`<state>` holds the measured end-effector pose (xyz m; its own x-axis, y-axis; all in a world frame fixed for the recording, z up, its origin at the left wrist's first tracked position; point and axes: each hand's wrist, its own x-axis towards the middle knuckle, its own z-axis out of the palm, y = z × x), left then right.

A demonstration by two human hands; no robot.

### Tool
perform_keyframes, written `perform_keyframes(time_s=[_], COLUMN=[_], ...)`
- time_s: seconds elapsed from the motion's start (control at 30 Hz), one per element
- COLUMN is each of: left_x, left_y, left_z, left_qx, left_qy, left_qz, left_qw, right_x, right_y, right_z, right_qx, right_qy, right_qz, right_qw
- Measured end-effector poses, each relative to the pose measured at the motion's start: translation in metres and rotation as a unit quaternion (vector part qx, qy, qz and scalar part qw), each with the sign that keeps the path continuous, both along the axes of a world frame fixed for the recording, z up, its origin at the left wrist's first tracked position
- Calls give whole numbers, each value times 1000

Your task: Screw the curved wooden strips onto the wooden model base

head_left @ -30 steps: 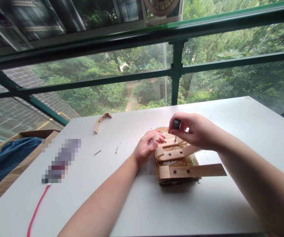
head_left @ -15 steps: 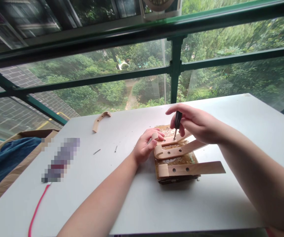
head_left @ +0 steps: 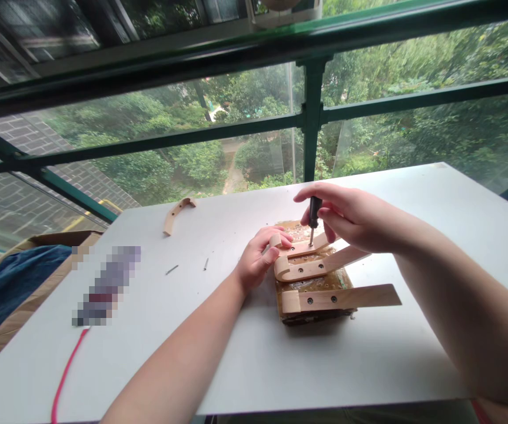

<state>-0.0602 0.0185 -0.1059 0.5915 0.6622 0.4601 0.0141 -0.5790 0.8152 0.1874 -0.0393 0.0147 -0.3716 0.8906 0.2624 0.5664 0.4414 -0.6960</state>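
My right hand [head_left: 346,215] is closed around the black handle of a screwdriver [head_left: 314,212]. Its tip meets a screw in the farthest wooden hook [head_left: 302,250]. With fingers bent over the curled end of that hook, my left hand [head_left: 262,253] grips it against a brown tape-wrapped block [head_left: 315,285]. A middle wooden hook [head_left: 309,270] and a near wooden hook [head_left: 346,299] lie across the same block, each with two dark screw heads showing. The far hook's right end is partly behind my right hand.
On the white table [head_left: 156,353], a loose curved wooden hook [head_left: 176,214] lies at the far left. Two screws, one screw [head_left: 172,270] and another screw [head_left: 206,264], lie left of my hand. A pixelated object [head_left: 108,285] with a red cord [head_left: 69,377] and a cardboard box [head_left: 28,282] are farther left.
The fingers of my right hand have shifted slightly around the screwdriver, whose handle stands a little more upright. My left hand keeps its hold. The whole view has drifted slightly.
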Motion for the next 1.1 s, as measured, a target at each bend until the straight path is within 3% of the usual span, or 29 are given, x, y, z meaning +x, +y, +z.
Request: perform_keyframes(time_s=[0.7, 1.1], left_x=[0, 1], left_y=[-1, -2], left_z=[-2, -1], left_qx=[-9, -2], left_qy=[1, 6], left_qz=[14, 17], left_qw=[1000, 1000], right_x=[-3, -9], right_y=[-1, 5], right_z=[5, -5], right_qx=[42, 79], right_qy=[-53, -66], right_qz=[-75, -112], right_qw=[995, 988])
